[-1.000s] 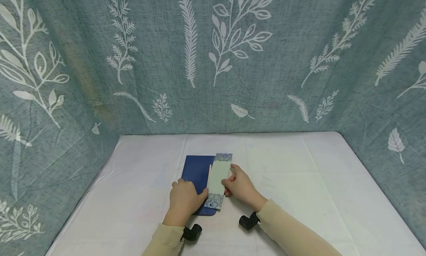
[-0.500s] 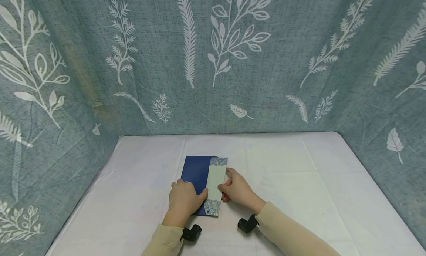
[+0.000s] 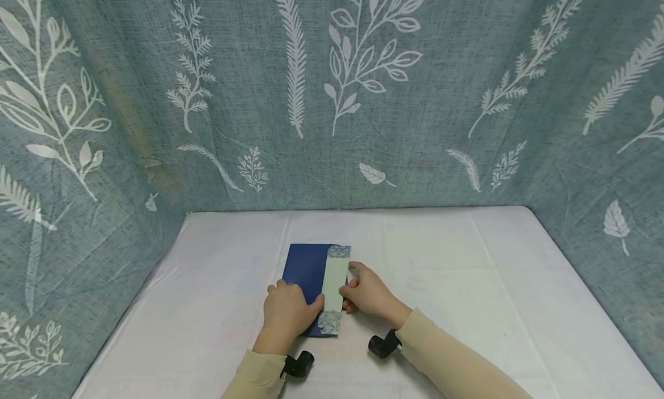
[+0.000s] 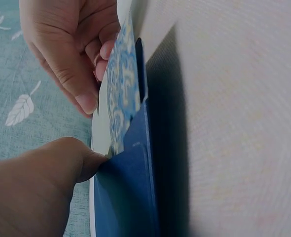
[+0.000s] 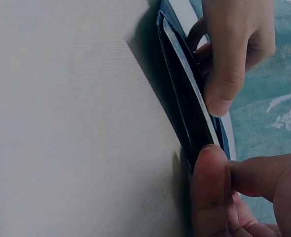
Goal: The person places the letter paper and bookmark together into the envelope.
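Observation:
A flat navy sleeve (image 3: 307, 262) lies on the white cloth, and my left hand (image 3: 287, 308) grips it from the near left, thumb at its open right edge. A long pale green card (image 3: 337, 278) with blue patterned ends sits partly inside that opening. My right hand (image 3: 369, 289) pinches the card's right edge between thumb and fingers. In the left wrist view the card's patterned end (image 4: 121, 84) stands between the sleeve's walls. In the right wrist view the card's edge (image 5: 197, 91) runs within the parted sleeve (image 5: 172, 54). The left fingers under the sleeve are hidden.
White cloth (image 3: 467, 283) covers the table. A grey-green curtain (image 3: 233, 99) with white leaf prints hangs behind and at both sides. A small black camera (image 3: 300, 364) is strapped at the left wrist, another black camera (image 3: 383, 345) at the right.
My right hand has moved the card down and left; it lay over the sleeve's right side and now sits partly inside the opening, with less of its width showing. My left hand stayed put.

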A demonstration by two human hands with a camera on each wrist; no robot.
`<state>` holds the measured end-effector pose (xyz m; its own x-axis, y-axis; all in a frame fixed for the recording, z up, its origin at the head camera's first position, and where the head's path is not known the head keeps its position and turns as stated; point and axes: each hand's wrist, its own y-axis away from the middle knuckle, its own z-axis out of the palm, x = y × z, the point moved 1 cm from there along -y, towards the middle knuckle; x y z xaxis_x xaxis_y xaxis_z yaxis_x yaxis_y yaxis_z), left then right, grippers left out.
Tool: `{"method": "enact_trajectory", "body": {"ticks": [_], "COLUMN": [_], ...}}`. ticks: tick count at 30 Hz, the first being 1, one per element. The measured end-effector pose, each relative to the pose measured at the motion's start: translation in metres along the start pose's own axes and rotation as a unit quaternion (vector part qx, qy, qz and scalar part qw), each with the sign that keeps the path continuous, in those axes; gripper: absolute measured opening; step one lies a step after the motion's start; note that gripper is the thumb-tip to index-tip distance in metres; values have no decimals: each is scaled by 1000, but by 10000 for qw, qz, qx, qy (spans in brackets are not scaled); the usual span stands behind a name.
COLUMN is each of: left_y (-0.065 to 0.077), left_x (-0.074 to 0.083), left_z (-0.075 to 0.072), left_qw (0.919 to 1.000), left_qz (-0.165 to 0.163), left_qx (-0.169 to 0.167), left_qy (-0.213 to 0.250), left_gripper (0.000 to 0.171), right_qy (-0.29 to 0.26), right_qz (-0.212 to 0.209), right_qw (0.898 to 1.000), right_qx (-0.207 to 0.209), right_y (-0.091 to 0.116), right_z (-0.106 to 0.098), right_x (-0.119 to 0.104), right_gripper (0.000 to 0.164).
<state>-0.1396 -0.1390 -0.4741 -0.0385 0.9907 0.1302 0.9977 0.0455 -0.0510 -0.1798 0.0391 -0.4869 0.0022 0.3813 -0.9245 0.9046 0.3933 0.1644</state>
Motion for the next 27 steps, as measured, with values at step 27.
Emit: {"method": "enact_trajectory", "body": {"ticks": [27], "left_y": [-1], "left_x": [-2], "left_z": [1], "left_qw": [9998], "left_qz": [53], "left_qx": [151], "left_qy": [102], "left_gripper": [73], "right_qy": [219], "right_qz": [208], "right_qw": [9984], "right_qx": [487], "right_y": [-35], "right_z": [3], "right_x": [-8], "right_gripper": [69]}}
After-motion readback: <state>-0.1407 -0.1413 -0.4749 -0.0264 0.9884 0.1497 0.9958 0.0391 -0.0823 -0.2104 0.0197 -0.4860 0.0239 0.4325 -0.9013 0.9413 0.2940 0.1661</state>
